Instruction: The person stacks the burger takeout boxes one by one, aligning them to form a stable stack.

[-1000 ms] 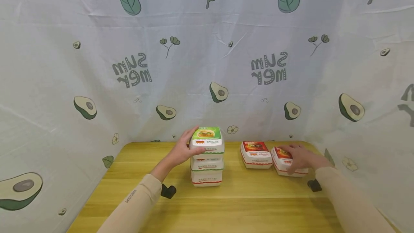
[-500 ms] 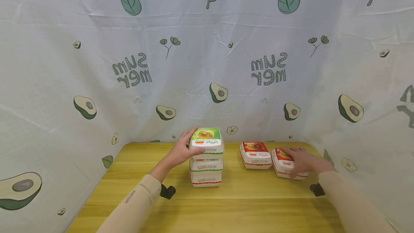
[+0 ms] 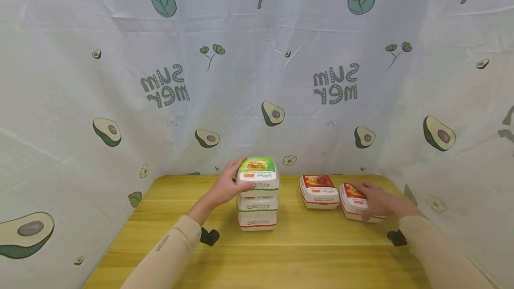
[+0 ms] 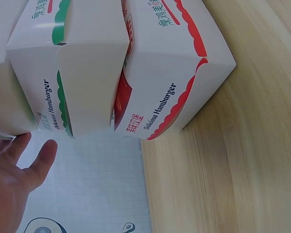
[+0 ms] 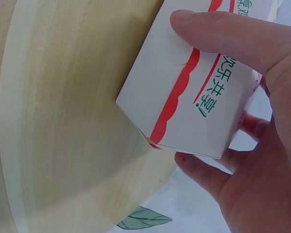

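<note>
In the head view, three hamburger boxes stand stacked at the middle of the table. My left hand [image 3: 229,188] grips the left side of the top one, a green-lidded hamburger box [image 3: 258,174], with the thumb on its front. Below it are another green-trimmed box [image 3: 258,203] and a red-trimmed box [image 3: 257,221]. Toward the right, my right hand [image 3: 379,202] holds a red-lidded hamburger box [image 3: 353,204] resting on the table; the right wrist view shows the thumb on its front panel and fingers behind. Part of its lid is hidden under that hand.
A second red-lidded hamburger box [image 3: 319,191] sits just left of the right-hand one, close beside it. The wooden table [image 3: 257,262] ends against a hanging white curtain [image 3: 241,79] printed with avocados and leaves. Black wrist devices [image 3: 209,237] show beneath both wrists.
My right hand has shifted slightly right and toward me on the red-lidded box, which has hardly moved. My left hand and the stack have stayed in place.
</note>
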A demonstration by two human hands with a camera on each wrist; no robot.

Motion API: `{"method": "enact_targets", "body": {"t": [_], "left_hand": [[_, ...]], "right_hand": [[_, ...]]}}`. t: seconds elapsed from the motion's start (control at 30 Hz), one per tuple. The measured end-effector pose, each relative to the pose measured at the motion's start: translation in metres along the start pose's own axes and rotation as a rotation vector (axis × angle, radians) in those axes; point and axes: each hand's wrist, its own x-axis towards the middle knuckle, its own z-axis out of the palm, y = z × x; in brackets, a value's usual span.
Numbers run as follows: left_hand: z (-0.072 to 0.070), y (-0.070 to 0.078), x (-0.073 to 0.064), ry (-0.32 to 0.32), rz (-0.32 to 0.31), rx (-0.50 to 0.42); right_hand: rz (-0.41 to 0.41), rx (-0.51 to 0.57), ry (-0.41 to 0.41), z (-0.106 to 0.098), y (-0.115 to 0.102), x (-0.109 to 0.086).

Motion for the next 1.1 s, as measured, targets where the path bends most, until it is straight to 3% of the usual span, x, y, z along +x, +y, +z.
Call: {"method": "enact_targets", "body": {"t": [0.43, 0.83, 1.1], "left_hand": [[0.002, 0.001, -0.001, -0.006, 0.009, 0.026], [0.002, 0.0, 0.0, 0.0, 0.004, 0.036], [0.002, 0.0, 0.0, 0.009, 0.008, 0.039]], "right_hand": [[0.031, 0.039, 0.026, 0.006, 0.013, -0.007], [-0.005, 0.031, 0.102, 0.005, 0.022, -0.011], [-0.051, 0.033, 0.147, -0.004, 0.017, -0.01]]}}
